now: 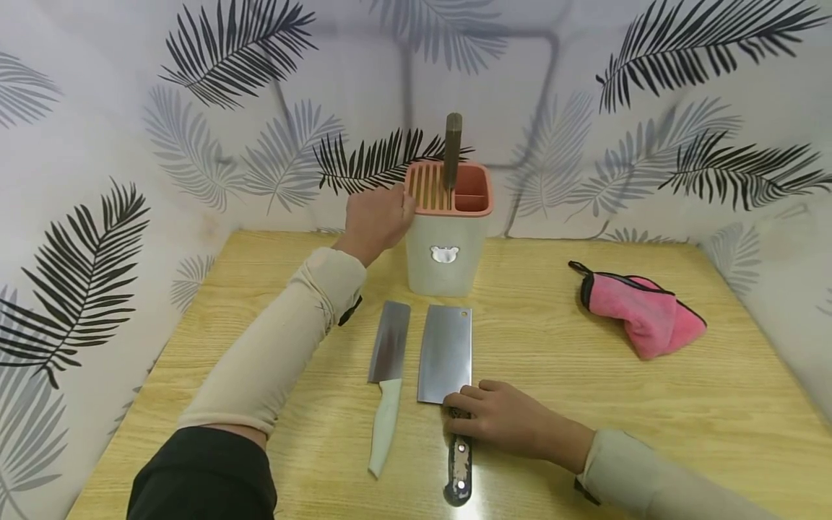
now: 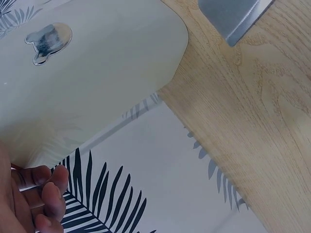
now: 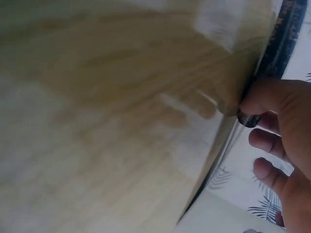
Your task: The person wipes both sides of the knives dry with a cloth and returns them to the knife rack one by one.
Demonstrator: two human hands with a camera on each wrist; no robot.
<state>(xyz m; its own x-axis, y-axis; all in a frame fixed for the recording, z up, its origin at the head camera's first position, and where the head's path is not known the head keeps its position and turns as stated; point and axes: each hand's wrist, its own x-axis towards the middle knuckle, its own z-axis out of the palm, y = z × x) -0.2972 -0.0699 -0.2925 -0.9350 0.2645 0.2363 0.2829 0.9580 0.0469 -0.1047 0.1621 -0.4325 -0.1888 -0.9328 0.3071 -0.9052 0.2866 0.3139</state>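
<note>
A white knife holder (image 1: pixel 444 263) with an orange slotted top stands at the back; one upright knife handle (image 1: pixel 453 148) rises from it. My left hand (image 1: pixel 377 220) grips the holder's upper left edge, fingers curled against its side (image 2: pixel 73 92). In front, a cleaver (image 1: pixel 445 354) lies flat, its blade pointing away from me. At the blade end of its dark, worn handle (image 1: pixel 460 466), my right hand (image 1: pixel 507 419) pinches with thumb and fingers, seen close up in the right wrist view. Left of it lies a second cleaver (image 1: pixel 390 347) with a pale green handle.
A pink cloth (image 1: pixel 643 310) with a black edge and loop lies crumpled on the right of the wooden table (image 1: pixel 533 318). Leaf-patterned white wall covering (image 1: pixel 559 144) rises right behind the holder and along both sides.
</note>
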